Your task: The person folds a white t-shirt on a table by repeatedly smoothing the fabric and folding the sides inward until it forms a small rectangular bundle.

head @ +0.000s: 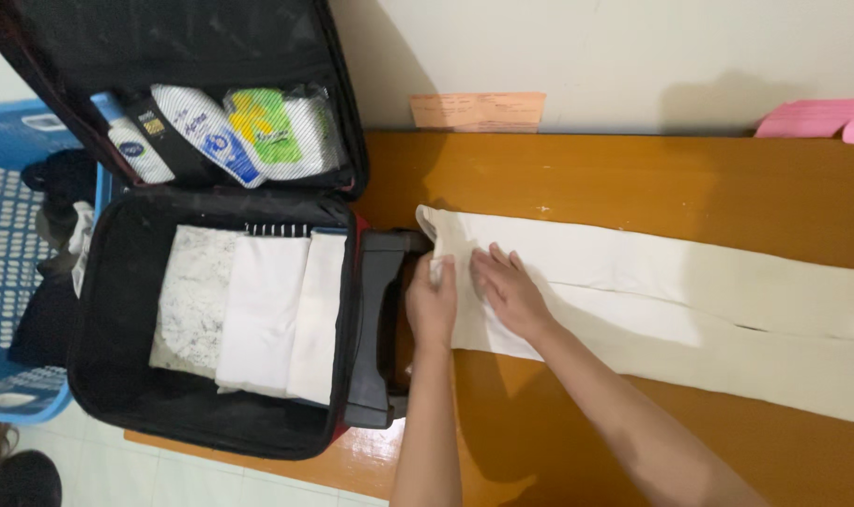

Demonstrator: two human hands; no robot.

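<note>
Left hand: left hand (433,302) curled over the waist end of the cream trousers (652,300), fingers closed on a bunched fold of fabric at the edge nearest the suitcase
Right hand: right hand (508,289) lies flat and open, palm down, pressing the cloth just beside the left hand
Trousers: spread lengthwise on the orange wooden table (633,178), both legs running off toward the right edge of view, waist end almost touching the suitcase
Suitcase: black suitcase (127,394) lies open at the table's left end; its lower half holds folded white garments (258,314) side by side, a striped edge peeking out above them
Lid pocket: toiletries (216,131) (bottles, a tube and a green-and-white packet) sit behind the mesh of the raised lid
Surroundings: blue laundry basket (14,272) with dark clothes stands on the floor left of the case; paper notes, one orange (479,111) and one pink (816,117), are stuck to the wall behind the table
Step in hand: judging by the grip, the waist end is being smoothed and started into a fold or roll
Next move calls for: keeping the flat hand as an anchor while the gripped edge turns over evenly, so both legs stay aligned and the long fabric does not skew
</note>
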